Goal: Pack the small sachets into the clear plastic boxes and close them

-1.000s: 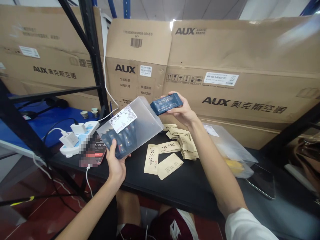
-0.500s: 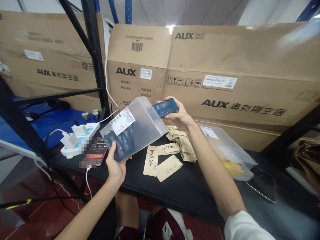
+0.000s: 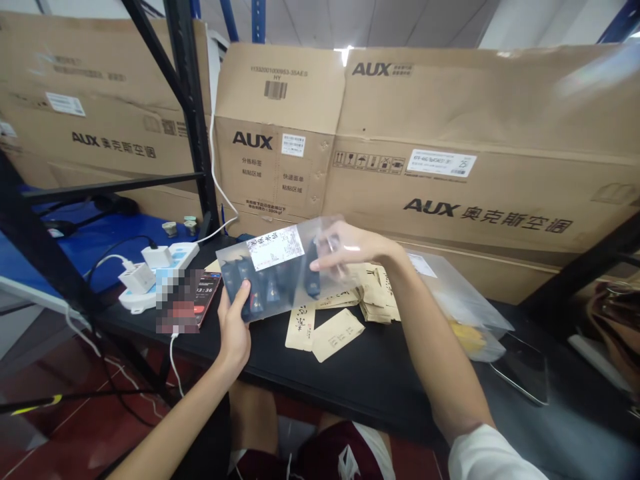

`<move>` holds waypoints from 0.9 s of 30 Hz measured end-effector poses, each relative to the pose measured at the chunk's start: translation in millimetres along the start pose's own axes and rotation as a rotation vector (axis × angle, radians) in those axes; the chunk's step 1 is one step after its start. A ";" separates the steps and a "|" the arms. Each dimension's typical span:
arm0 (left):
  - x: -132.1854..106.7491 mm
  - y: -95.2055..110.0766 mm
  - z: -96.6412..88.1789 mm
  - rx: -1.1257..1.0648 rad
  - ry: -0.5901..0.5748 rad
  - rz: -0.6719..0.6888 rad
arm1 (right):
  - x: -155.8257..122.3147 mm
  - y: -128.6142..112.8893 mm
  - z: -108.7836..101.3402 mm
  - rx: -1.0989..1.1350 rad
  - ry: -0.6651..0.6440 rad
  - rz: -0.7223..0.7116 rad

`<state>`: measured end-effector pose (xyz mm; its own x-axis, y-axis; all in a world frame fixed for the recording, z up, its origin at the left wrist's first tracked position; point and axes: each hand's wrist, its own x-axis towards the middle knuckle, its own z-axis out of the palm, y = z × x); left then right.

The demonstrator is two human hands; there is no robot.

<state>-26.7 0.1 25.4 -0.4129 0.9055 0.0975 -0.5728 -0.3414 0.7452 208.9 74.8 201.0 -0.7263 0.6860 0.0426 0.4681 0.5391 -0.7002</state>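
Observation:
My left hand (image 3: 234, 333) grips the lower left corner of a clear frosted bag (image 3: 291, 280), thumb on the front. The bag carries a white label (image 3: 275, 248), and several dark blue packets (image 3: 257, 287) show through its left part. My right hand (image 3: 347, 245) reaches into the bag's right end, seen through the plastic. Its fingers are closed on another dark blue packet (image 3: 312, 273), which stands nearly upright inside. Beneath and behind the bag lie several tan paper packets (image 3: 338, 335) with dark writing, some in a heap.
A second frosted bag (image 3: 450, 290) with yellow contents lies at right, beside a dark phone (image 3: 523, 370). On the left are a plugged-in phone (image 3: 203, 300) and a white power strip (image 3: 183, 257). Large cardboard boxes (image 3: 490, 133) stand behind the black table (image 3: 390, 387).
My right hand has carried the dark blue packet from outside the bag's mouth into the bag. The bag has turned more level, and its label has shifted right.

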 end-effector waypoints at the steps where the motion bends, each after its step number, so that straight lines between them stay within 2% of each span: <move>1: -1.0 0.4 0.8 0.012 -0.003 -0.006 | -0.6 -4.5 2.6 -0.034 -0.063 0.047; 3: -1.5 0.9 1.1 0.024 0.003 -0.023 | 0.1 -11.0 7.3 -0.048 -0.095 0.078; 5: 0.5 1.0 -0.4 0.001 0.027 -0.033 | 4.0 -12.7 9.7 -0.021 -0.016 0.002; 7: 4.2 1.2 -2.5 -0.058 0.082 -0.030 | 12.1 -6.7 9.3 0.055 0.235 -0.178; 9: 7.9 1.7 -4.0 -0.123 0.157 -0.027 | 24.4 9.2 8.4 0.113 0.595 -0.310; 10: 9.2 2.0 -4.2 -0.147 0.190 -0.027 | 31.6 20.8 8.8 0.080 0.737 -0.305; 11: 10.1 2.3 -4.2 -0.161 0.213 -0.029 | 38.7 34.2 10.3 -0.020 0.792 -0.231; 12: 10.5 2.7 -3.9 -0.166 0.224 -0.031 | 45.6 48.7 13.3 -0.189 0.752 -0.114; 13: 10.5 2.9 -3.5 -0.167 0.226 -0.033 | 51.6 63.7 17.8 -0.371 0.636 -0.006; 14: 10.1 3.1 -3.0 -0.166 0.222 -0.033 | 56.8 78.2 23.8 -0.457 0.534 0.048; 16: 8.9 3.2 -2.3 -0.163 0.207 -0.038 | 64.3 103.2 38.7 -0.550 0.370 0.104; 18: 7.8 3.2 -1.9 -0.158 0.192 -0.043 | 69.3 120.5 54.5 -0.599 0.272 0.141; 22: 7.3 3.1 -1.8 -0.143 0.170 -0.049 | 74.9 132.0 72.2 -0.681 0.177 0.203; 27: 7.5 2.3 -2.4 -0.139 0.163 -0.051 | 73.2 128.4 67.6 -0.690 0.171 0.211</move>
<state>-32.8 5.5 26.2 -0.4835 0.8737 -0.0544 -0.6834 -0.3379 0.6472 181.8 161.2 66.0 -0.5240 0.8450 0.1068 0.8397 0.5336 -0.1010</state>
